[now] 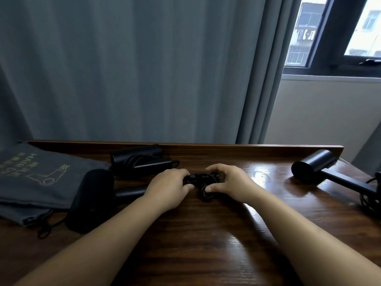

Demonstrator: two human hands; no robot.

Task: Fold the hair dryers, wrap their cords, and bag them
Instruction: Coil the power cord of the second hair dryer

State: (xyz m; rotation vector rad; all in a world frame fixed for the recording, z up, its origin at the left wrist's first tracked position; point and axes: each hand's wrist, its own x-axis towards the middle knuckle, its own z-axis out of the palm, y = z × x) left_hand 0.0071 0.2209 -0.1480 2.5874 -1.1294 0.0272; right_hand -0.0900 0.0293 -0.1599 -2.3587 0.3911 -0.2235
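A black hair dryer (92,195) lies on the wooden table (206,234) at left, its handle pointing right under my left hand (168,187). Its coiled black cord (203,182) sits at mid-table; my left hand and my right hand (227,183) both grip the bundle. A second black dryer (142,159), folded with its cord wound on it, lies behind near the back rail. A third dryer (315,166) lies unfolded at right, handle stretched toward the right edge. Grey drawstring bags (35,182) printed with a dryer picture are stacked at far left.
A raised wooden rail (247,148) runs along the table's back edge. Grey curtains (144,69) hang behind it, with a window (340,32) at upper right. A loose black cord (371,203) lies at the table's right edge. Bag drawstrings (47,228) trail near the front left.
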